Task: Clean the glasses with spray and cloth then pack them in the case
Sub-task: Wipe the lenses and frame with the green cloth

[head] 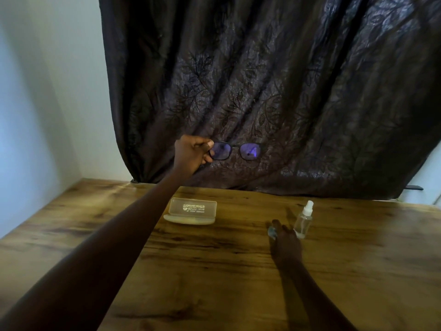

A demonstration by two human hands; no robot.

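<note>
One dark, leaf-patterned curtain (286, 91) fills the back and hangs down to the wooden worktop (214, 271). Of the two hands, the left hand (193, 154) is raised in front of the curtain, fingers curled, pinching one end of the glasses (235, 151). The right hand (285, 244) lies low over the worktop just beside the spray bottle (303, 220); it is blurred, so I cannot tell whether it grips anything. A small pale bluish thing (272, 231) shows at its fingertips.

The case (192, 211) stands open on the worktop below the glasses, its see-through printed lid upright.

The glasses hang level in the air, long axis left to right, lenses facing the camera. Their frame is dark and thin, and the squarish lenses glint purple-blue.

The bottle is clear and upright with a white top.
</note>
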